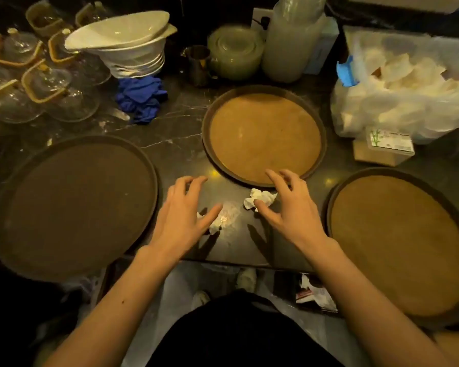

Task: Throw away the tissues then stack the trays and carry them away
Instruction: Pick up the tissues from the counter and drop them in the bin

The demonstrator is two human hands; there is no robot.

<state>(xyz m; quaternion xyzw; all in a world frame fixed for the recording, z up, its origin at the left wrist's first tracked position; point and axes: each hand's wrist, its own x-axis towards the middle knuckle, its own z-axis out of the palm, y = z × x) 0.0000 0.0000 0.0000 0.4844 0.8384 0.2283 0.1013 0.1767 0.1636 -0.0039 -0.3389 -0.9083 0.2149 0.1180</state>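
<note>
White tissues (pixel 260 198) lie under your open, empty left hand (pixel 183 215) and right hand (pixel 289 207); a loose pinch may drop them.

Both bare forearms reach forward from the bottom of the view, converging slightly toward the middle. The left hand (pixel 182 213) is palm down, fingers spread and gently curled, thumb swung out to its right side. The right hand (pixel 289 207) mirrors it, palm down, fingers arched and parted, thumb pointing inward toward the left hand. Neither hand grips anything; both are splayed wide with a gap between the two thumbs. The wrists are straight, in line with the forearms.
</note>
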